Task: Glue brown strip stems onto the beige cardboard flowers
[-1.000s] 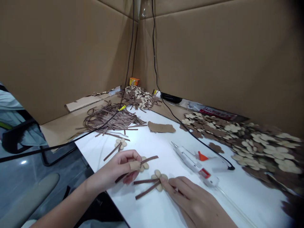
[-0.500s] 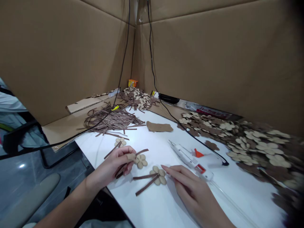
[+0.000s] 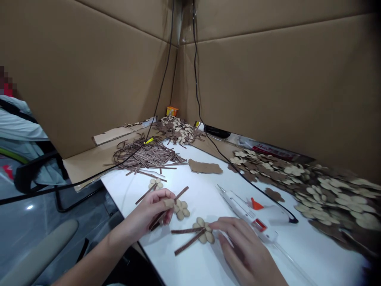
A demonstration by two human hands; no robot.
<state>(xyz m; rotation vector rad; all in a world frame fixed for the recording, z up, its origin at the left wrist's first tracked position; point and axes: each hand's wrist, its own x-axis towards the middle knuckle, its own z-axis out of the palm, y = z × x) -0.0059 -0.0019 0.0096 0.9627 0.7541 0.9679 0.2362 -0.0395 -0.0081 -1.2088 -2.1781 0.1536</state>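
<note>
My left hand (image 3: 157, 206) is closed in a pinch on a brown ribbon strip (image 3: 182, 193), whose other end shows below the fingers. A pale covering wraps a fingertip of that hand. Just beyond those fingers lies a beige felt flower (image 3: 182, 210); whether the strip is joined to it I cannot tell. My right hand (image 3: 242, 246) is open, index finger stretched out to the right edge of a second beige flower (image 3: 205, 236). Two brown strips (image 3: 189, 241) cross that flower's middle and point left. Further back lies a third flower (image 3: 156, 183) with a strip.
A white glue gun (image 3: 238, 204) with an orange trigger lies right of my hands. Loose ribbon strips (image 3: 145, 155) are heaped at the back left. Flower cut-outs (image 3: 333, 194) pile up on the right. A black cable (image 3: 214, 143) hangs across the table before cardboard walls (image 3: 268, 79).
The view has shifted, so everything sits slightly lower and further right. My right index finger has moved onto the flower's edge. The strip in my left hand now points more steeply upward.
</note>
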